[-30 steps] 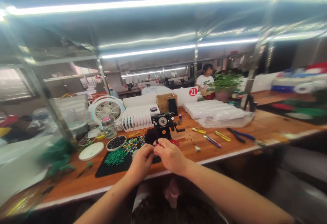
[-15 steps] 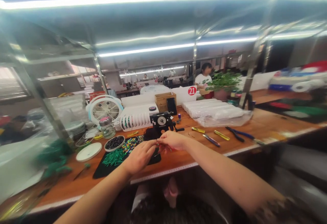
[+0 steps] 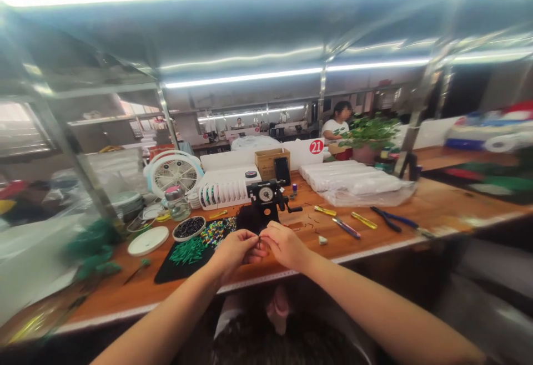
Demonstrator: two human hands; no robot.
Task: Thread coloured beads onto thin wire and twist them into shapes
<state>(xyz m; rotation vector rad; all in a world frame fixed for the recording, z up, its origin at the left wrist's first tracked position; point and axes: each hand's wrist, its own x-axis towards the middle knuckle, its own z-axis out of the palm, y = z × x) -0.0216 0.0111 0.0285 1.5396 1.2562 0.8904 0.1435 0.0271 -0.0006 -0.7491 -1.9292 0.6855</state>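
While left hand [image 3: 236, 249] and right hand [image 3: 285, 245] pinch it, the small piece [image 3: 260, 239] looks thin and dark.

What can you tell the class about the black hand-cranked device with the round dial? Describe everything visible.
The black hand-cranked device stands upright on the wooden table, just beyond the hands. Its body looks like metal or hard plastic. A round, pale dial faces the wearer; its markings are too small to read. A crank handle sticks out at the right. No hand touches it.
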